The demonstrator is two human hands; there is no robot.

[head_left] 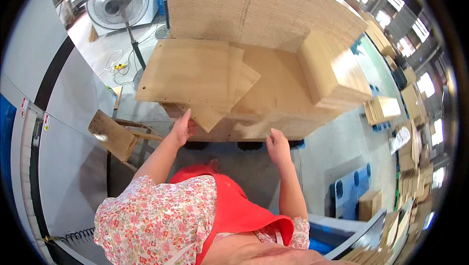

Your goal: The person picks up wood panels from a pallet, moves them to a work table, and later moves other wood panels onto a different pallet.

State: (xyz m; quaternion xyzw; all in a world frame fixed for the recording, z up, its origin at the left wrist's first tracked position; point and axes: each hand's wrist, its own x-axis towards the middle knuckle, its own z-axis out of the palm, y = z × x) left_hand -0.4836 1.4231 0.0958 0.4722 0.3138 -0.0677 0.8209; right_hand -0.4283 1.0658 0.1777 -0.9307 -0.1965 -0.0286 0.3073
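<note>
A flat wooden panel (pixel 190 69) with small holes near its edges lies at the left of a wooden stack. Beneath it, more thin panels stick out at angles, one corner (pixel 207 121) pointing toward me. My left hand (pixel 183 129) is by the front edge of these panels, fingers apart, with nothing visible in it; whether a fingertip touches the edge cannot be told. Off to the right, my right hand (pixel 278 145) hovers before the front face of the stack (pixel 312 125), its fingers loosely bent and holding nothing that shows.
A tall stack of boards (pixel 254 8) rises behind, and a shorter pile (pixel 332 72) stands at the right. A wooden stool (pixel 115 135) is at my left, beside a grey machine cabinet (pixel 78 113). A standing fan (pixel 117 3) is far left; a blue pallet (pixel 351 194) lies right.
</note>
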